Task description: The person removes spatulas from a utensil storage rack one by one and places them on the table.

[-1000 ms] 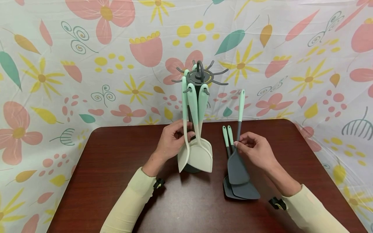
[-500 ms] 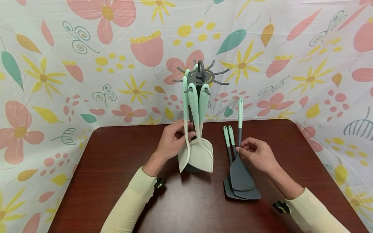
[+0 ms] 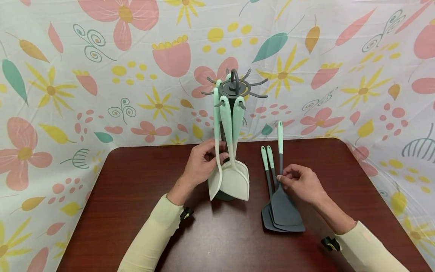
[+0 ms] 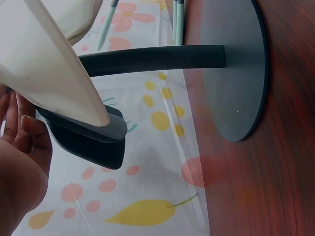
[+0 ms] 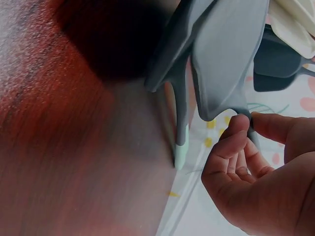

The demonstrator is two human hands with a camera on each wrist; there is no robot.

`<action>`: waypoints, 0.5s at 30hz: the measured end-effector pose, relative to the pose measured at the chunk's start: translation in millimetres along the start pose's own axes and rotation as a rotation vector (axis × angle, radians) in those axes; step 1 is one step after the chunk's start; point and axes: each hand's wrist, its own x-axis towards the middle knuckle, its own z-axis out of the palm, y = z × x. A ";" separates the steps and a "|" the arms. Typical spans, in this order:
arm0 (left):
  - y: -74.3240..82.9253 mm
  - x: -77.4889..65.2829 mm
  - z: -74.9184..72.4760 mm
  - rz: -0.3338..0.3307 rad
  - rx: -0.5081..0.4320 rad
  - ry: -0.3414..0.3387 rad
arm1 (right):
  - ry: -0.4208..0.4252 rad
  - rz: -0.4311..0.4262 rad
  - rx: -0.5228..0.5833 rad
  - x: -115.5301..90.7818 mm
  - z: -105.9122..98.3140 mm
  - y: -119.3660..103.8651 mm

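Observation:
My right hand (image 3: pixel 302 183) pinches a grey turner (image 3: pixel 287 209) by its shaft just above the blade, its mint handle standing up and away. Its blade overlaps two other grey turners (image 3: pixel 266 221) on the table; the right wrist view shows the thumb and fingertips at the neck of the held turner (image 5: pixel 224 54). My left hand (image 3: pixel 204 158) grips the post of a dark utensil stand (image 3: pixel 234 90), its fingertips partly hidden behind the hanging tools. Cream utensils with mint handles, including a wide cream turner (image 3: pixel 236 185), hang from the stand's hooks. Dark blades (image 4: pixel 81 135) hang behind them.
The stand's round base (image 4: pixel 231 98) rests on a dark red-brown table (image 3: pixel 136 211). Hooks at the right side of the stand's top reach out with nothing on them. A floral cloth (image 3: pixel 129 75) hangs behind the table's far edge.
My right hand has lowered the grey turner toward me and slightly right, so its blade now covers more of the two turners beneath. My left hand keeps its place on the stand.

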 end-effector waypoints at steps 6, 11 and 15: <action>1.3 0.2 0.6 0.001 0.004 0.004 | -0.013 0.019 -0.027 -1.4 -1.0 4.4; 1.8 0.6 1.4 0.006 0.005 0.014 | -0.035 0.042 -0.029 -2.2 -0.3 6.6; 1.8 0.7 1.7 0.010 0.005 0.017 | -0.043 0.054 -0.036 -2.2 -0.3 8.1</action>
